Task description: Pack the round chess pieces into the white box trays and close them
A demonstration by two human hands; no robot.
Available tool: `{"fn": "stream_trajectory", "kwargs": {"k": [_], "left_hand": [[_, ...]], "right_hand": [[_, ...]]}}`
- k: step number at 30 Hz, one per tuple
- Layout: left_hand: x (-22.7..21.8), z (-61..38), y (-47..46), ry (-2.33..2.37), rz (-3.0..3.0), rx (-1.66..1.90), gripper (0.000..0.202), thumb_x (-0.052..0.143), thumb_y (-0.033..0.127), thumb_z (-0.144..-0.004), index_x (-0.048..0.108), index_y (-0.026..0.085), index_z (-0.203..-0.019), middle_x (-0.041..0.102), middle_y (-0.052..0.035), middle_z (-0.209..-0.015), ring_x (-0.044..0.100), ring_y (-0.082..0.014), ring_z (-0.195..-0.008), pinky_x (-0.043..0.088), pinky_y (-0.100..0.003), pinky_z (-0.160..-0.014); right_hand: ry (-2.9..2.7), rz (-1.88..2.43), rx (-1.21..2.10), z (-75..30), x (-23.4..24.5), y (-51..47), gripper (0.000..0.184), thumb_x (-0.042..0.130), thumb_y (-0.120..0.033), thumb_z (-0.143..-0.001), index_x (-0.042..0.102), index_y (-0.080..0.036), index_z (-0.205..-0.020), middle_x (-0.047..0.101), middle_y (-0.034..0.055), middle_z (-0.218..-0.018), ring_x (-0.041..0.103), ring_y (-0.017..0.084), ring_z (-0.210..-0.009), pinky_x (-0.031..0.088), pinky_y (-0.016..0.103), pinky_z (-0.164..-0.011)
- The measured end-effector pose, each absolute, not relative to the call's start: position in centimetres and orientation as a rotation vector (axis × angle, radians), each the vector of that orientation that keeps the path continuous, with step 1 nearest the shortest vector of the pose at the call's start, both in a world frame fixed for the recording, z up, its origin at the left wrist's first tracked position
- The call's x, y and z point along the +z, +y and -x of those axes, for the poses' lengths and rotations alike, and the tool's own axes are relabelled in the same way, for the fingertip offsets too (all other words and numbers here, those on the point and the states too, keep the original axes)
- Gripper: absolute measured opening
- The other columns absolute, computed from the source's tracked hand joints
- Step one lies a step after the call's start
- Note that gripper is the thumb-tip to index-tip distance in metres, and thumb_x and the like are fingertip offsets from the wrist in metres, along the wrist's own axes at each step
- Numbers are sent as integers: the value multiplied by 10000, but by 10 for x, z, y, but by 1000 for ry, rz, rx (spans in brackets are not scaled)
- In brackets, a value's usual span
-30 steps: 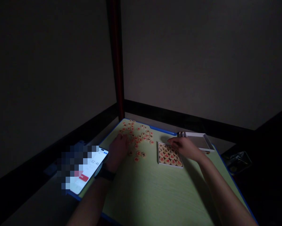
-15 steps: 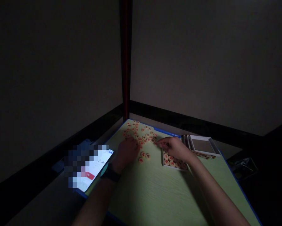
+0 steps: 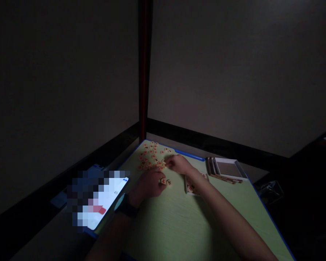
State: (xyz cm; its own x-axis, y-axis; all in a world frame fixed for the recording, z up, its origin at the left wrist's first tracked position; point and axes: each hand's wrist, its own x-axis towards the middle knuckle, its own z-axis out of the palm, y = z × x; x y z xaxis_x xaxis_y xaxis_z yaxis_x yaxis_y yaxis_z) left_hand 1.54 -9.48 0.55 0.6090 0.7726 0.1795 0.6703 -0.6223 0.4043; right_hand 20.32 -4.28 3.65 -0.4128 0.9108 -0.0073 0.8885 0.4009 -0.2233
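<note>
Round wooden Chinese chess pieces (image 3: 153, 157) with red and dark characters lie scattered over the far corner of the green table (image 3: 163, 224). My right hand (image 3: 177, 164) reaches into the right side of this spread, its fingers bent together among the pieces; what they hold is hidden. Nearer to me, my left hand (image 3: 151, 182) has its fingers curled down, right beside two pieces (image 3: 168, 182); I cannot make out what is under them. Below my right forearm sits a shallow box (image 3: 186, 185) holding more pieces, partly covered by the arm.
Several shallow box trays (image 3: 228, 168) are stacked at the table's right back edge. A lit phone (image 3: 108, 203) lies at the left edge, partly pixelated. Dim walls (image 3: 220, 72) meet behind the far corner. A dark watch (image 3: 123, 204) is on my left wrist.
My right hand has moved left from above the box into the scattered pieces. My left hand has come down toward me, beside the separate pieces, one of which is now hidden.
</note>
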Motion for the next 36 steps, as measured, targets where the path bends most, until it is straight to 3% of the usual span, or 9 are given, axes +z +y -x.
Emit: {"fn": "stream_trajectory", "kwargs": {"k": [10,17,24,29,36], "left_hand": [[4,-16,-98,1241,-2555,500,144,602,293,-855,693,182,-856,697,-88,-992,631,-228,-998,496,-347,-925],[8,-19,-102,1391,-2561,473,177,629,272,-781,689,195,-928,691,-92,-1036,636,-242,-983,512,-354,-882],[9,-23,-102,1434,-2530,428,137,612,284,-836,670,183,-907,688,-91,-1040,632,-236,-997,499,-352,-890],[2,-24,-100,1471,-2503,456,96,624,287,-851,639,193,-835,678,-80,-982,631,-220,-948,498,-329,-838],[2,-22,-97,1452,-2537,408,103,558,230,-897,633,179,-848,682,-77,-972,621,-216,-942,470,-339,-868]], "right_hand": [[-2557,1800,373,-190,41,-34,179,655,-187,-814,776,-218,-943,769,52,-942,682,182,-887,431,233,-722],[-2557,1820,313,-187,36,-28,161,697,-218,-780,754,-199,-929,758,71,-963,664,200,-901,418,246,-705],[-2430,1712,394,-192,35,-30,107,714,-181,-754,720,-188,-861,730,30,-828,633,159,-769,411,227,-671],[-2235,1530,527,-228,40,-51,166,682,-135,-759,730,-170,-914,730,25,-807,638,147,-725,432,222,-661],[-1987,1607,591,-328,36,-95,182,621,-228,-797,769,-140,-856,761,57,-807,683,186,-743,501,263,-689]]}}
